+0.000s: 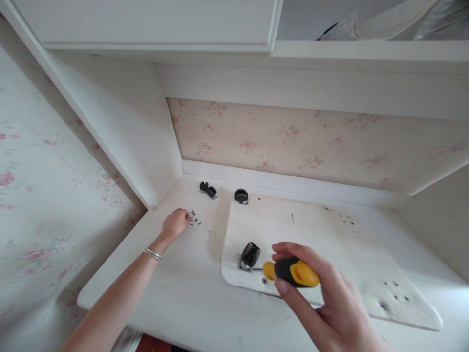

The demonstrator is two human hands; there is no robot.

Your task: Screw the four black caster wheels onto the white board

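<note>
My right hand (330, 288) grips a yellow and black screwdriver (293, 272) by its handle. The shaft points left, its end by the metal base of a black caster wheel (250, 255) at the near left corner of a white board (293, 244); whether the tip touches a screw I cannot tell. At the left, my left hand (176, 222) is closed, fingertips down on the desktop beside a small pile of dark screws (194, 219). Whatever its fingertips hold, if anything, is hidden.
Another caster (241, 196) stands on the board's far left corner. Loose casters (208, 189) lie on the white desktop (190, 278) near the back. Screw holes (395, 291) mark the board's right end. A white cabinet (161, 24) overhangs the desk, with a side panel (124, 117) at left.
</note>
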